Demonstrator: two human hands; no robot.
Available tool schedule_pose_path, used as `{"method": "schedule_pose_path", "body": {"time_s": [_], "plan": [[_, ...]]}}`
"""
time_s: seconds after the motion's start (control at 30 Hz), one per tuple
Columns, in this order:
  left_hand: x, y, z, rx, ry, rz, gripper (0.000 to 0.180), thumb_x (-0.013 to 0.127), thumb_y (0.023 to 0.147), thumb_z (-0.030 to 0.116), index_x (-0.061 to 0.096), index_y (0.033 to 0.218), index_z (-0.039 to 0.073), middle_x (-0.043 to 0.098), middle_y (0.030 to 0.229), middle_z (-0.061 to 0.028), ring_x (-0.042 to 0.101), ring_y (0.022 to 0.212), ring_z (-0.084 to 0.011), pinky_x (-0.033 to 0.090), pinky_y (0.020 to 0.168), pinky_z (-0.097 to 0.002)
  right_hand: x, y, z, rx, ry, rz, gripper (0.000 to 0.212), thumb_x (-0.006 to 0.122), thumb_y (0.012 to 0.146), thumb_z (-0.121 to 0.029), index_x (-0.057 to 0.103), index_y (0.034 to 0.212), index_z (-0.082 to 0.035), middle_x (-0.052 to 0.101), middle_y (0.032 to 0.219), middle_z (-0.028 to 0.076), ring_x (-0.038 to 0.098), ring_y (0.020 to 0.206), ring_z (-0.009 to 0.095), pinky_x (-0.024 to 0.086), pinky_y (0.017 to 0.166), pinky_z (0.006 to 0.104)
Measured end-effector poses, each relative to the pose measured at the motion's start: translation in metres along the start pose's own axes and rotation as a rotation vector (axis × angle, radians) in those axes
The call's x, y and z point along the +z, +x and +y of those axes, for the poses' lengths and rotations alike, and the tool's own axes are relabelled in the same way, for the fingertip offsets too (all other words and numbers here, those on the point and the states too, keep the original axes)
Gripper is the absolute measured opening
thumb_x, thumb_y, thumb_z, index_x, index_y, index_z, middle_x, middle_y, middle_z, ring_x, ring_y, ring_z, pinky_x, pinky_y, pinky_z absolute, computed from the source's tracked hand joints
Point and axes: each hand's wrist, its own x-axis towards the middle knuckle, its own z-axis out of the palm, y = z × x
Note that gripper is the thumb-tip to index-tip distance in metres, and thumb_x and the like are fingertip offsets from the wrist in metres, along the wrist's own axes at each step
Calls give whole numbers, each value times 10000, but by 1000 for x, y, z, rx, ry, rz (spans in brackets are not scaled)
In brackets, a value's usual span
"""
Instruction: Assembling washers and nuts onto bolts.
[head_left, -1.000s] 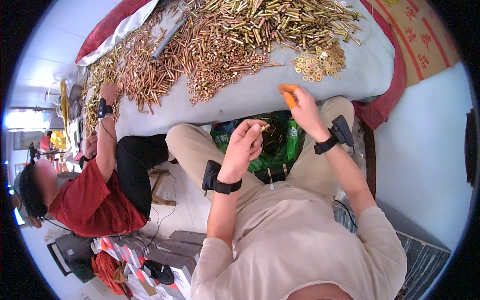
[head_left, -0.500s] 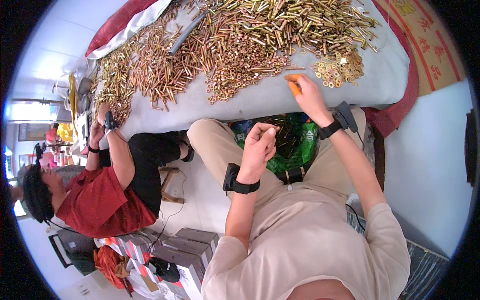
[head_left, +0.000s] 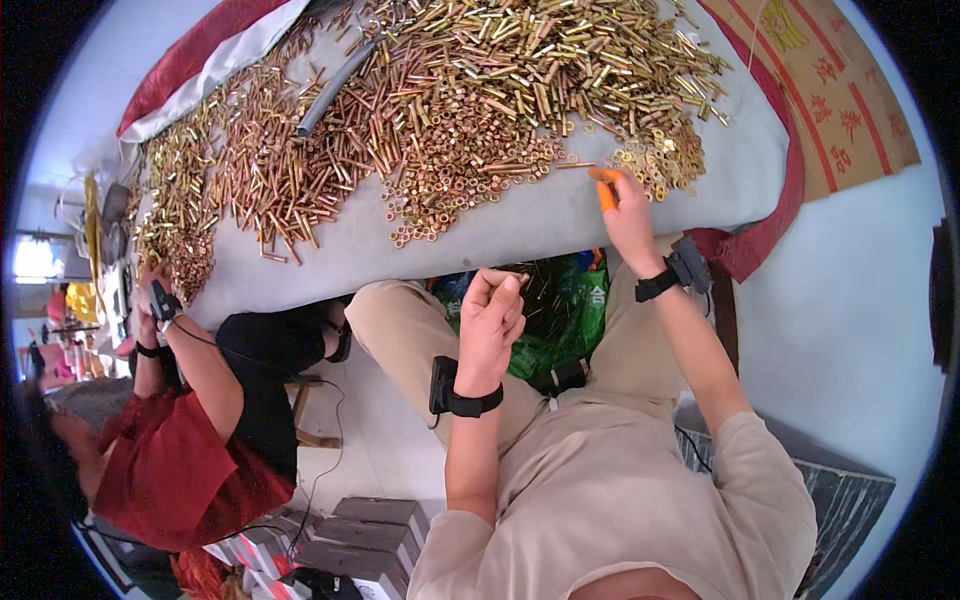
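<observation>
Golden washers [head_left: 675, 162] lie just beyond the nearer, loosely curled right hand [head_left: 628, 218], grasp unclear; left hand [head_left: 490, 325] pinches a metal piece [head_left: 524, 279].

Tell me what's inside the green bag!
The green bag holds small metal pieces, dark and brassy. The left hand hides part of the bag, and the table hides its far side. What lies under the top pieces can't be seen.

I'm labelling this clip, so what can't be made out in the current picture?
Head view:
Metal piece: full shape, mostly hidden by the left hand.
Right hand: whether it holds anything; fingertips too small.
Green bag: far side, hidden by the table.
Grey boxes: lowest parts, cut off by the lower edge.
</observation>
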Motion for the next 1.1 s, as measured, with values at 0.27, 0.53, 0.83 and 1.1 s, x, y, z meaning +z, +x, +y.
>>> {"method": "schedule_pose_path", "body": {"time_s": [0.27,0.53,0.83,1.1], "plan": [[-11,7,-5,-55,-52,22,86,523,888,142,508,855,64,334,551,53,252,421,-16,197,354,-168,9,25,-1,-162,-339,-78,161,533,825,-92,553,952,5,548,928,152,530,852,321,431,730,372],[-2,8,-3,-92,-15,8,95,523,889,150,505,868,59,309,532,62,239,419,-19,192,355,-174,13,61,17,-74,-308,-11,163,553,824,-149,563,957,-55,532,945,121,562,738,305,454,606,388],[8,4,-5,-80,-14,-15,100,529,889,157,503,864,63,304,529,63,238,424,-18,187,354,-175,13,80,26,23,-372,-145,178,596,804,-206,587,931,-82,549,904,92,582,763,284,465,618,376],[11,-5,-10,-86,-31,-32,91,545,880,154,505,862,75,318,543,59,248,433,-19,194,353,-167,-21,64,26,131,-35,-109,156,557,820,-145,598,929,-42,588,979,124,573,829,291,456,708,356]]}}
